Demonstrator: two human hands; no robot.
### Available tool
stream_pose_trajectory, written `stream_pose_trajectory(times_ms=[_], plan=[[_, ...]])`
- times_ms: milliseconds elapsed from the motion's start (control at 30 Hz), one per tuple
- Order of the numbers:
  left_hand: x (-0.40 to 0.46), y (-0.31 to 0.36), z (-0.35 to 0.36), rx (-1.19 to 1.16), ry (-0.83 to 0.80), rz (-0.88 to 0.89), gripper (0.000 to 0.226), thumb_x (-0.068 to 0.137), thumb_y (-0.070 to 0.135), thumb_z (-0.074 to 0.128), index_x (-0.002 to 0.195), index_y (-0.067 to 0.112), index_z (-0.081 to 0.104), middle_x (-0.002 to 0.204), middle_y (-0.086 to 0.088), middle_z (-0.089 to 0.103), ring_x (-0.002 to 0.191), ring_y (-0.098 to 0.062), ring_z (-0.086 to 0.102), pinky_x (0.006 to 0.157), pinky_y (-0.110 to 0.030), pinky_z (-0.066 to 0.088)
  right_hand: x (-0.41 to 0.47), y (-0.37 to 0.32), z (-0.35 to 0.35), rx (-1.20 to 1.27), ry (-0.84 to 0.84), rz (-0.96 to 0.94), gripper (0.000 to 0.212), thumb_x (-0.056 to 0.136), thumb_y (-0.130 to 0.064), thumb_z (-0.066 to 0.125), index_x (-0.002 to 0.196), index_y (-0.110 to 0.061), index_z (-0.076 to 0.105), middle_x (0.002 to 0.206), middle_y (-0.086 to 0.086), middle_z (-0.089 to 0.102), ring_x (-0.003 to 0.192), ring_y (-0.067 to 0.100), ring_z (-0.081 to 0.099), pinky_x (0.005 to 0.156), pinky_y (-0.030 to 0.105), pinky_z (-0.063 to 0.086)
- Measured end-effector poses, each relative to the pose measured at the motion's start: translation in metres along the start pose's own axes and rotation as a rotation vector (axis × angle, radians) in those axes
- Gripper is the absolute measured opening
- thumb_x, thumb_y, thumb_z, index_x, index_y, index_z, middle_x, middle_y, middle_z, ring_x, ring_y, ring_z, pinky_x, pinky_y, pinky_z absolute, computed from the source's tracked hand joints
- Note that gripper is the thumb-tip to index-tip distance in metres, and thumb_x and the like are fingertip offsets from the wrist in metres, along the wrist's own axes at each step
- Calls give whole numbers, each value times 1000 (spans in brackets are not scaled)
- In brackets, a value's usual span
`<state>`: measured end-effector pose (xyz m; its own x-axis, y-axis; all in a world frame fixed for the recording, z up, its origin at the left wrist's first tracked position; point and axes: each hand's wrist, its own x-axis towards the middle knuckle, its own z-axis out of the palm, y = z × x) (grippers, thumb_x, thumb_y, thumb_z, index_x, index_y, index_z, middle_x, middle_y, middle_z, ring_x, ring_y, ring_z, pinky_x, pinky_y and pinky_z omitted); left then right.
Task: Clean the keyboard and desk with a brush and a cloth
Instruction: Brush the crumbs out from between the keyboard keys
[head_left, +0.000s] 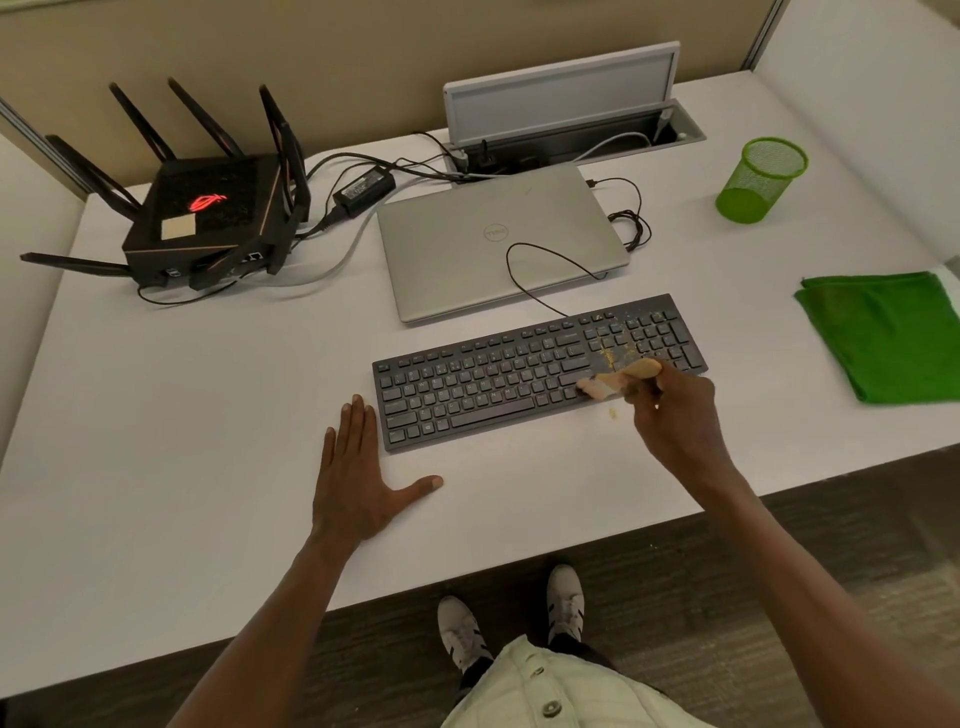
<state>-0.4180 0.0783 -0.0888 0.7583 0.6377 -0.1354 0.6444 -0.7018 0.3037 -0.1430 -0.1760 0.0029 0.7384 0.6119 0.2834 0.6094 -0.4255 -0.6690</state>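
The right hand (672, 410) curls its fingers around a wooden brush (618, 378), bristles down on the black keyboard (498, 374) just left of those fingers. The left hand (358, 467) lies flat, fingers straight, thumb spread, fingertips beside the keyboard's left edge. A green cloth (883, 338) lies well right of the gripping fingers.

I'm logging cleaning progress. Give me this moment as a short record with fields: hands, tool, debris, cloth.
left hand: left hand flat on the desk, beside the keyboard
right hand: right hand grips the brush
tool: bristles at the keyboard's front right edge
debris: crumbs on the keys near the number pad, a few on the desk
cloth: green cloth folded, untouched, at right
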Motion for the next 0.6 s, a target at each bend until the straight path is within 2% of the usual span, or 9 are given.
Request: stream_pose_trajectory(times_ms=[167, 433, 500, 600], plan=[[-1, 1, -1, -9, -4, -2, 141, 65, 105, 33, 163, 10, -5, 170, -2, -18, 156, -13, -18, 128, -41, -3, -5, -15, 23, 40, -76, -67, 9, 93, -4, 60, 96, -8, 68, 80, 3, 70, 67, 20, 66, 60, 44, 56], [0, 1, -2, -5, -5, -2, 142, 65, 105, 34, 163, 10, -4, 170, -2, -17, 156, -13, -18, 128, -42, -2, 0, 13, -2, 20, 53, 117, 13, 94, -2, 57, 90, -9, 68, 78, 4, 70, 70, 21, 67, 67, 44, 57], [0, 1, -1, 4, -5, -2, 142, 65, 105, 34, 163, 10, -4, 170, -2, -17, 156, -14, -18, 128, -42, -1, -1, 9, -3, 36, 60, 67, 12, 94, -3, 57, 92, -7, 68, 79, 5, 70, 71, 20, 66, 67, 41, 57], [0, 0, -1, 8, -13, -6, 141, 65, 105, 33, 163, 10, -5, 170, -2, -18, 156, -14, -18, 128, -43, -1, -6, -2, 3, 36, -39, -134, 11, 91, 1, 61, 95, -6, 68, 81, 4, 69, 70, 17, 64, 63, 32, 54]])
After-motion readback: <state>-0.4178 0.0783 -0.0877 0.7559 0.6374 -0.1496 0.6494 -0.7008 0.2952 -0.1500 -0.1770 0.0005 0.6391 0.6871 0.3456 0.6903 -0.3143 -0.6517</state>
